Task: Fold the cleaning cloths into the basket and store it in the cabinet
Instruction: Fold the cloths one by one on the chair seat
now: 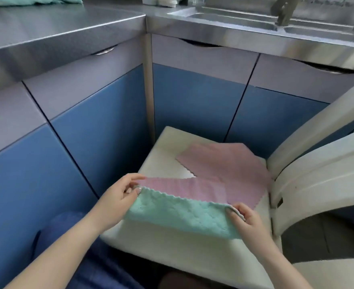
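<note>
Both hands are on the mint-green fluffy cleaning cloth with the scalloped edge (182,215), stretched flat between them across the near part of the pale cream cushioned seat (163,151); the left hand (117,199) pinches the cloth's far-left corner, thumb on top and fingers curled under, forearm coming in from the lower left; the right hand (245,220) grips the far-right corner, fingers folded over the edge, wrist bent and forearm rising from the bottom right; the green cloth's far edge lies over a pink thin cleaning cloth (192,188) folded into a strip, just beyond the hands; a second pink cloth (224,157) lies spread further back on the seat, reaching the cream plastic chair arm (309,147) on the right; beyond the seat stand blue and grey cabinet doors (113,113), shut, under a stainless steel bench (53,24); a steel sink (245,19) sits at the top right; another green cloth bundle (34,0) lies on the bench at the far top left, well apart from the hands.
</note>
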The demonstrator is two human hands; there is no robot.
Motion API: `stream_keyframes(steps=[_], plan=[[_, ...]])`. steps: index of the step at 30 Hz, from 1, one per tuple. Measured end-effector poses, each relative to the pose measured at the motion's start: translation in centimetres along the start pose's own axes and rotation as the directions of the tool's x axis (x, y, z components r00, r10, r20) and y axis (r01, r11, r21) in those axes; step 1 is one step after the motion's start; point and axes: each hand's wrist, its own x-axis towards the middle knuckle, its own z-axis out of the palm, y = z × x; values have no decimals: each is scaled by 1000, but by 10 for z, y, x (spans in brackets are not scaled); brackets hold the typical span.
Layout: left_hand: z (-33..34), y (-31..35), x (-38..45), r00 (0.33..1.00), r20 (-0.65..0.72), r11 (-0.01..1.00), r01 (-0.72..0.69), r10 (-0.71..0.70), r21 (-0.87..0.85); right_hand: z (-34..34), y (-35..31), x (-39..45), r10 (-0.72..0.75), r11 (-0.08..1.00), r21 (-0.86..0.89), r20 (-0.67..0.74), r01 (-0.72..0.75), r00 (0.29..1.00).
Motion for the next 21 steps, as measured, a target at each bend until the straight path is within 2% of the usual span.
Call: stream_keyframes(steps=[6,8,15,21], plan=[[18,-25,-24,980,149,991,123,-129,52,1,27,-23,129,991,-47,148,-123,981],[21,-28,-25,977,154,988,141,-148,58,1,32,-23,156,987,-63,143,-149,977],[29,-35,0,973,-65,975,217,-219,-40,-5,29,-6,121,984,-126,-42,-126,992],[38,-47,15,971,-115,975,216,-210,44,-3,23,21,75,966,-244,-68,-90,995]])
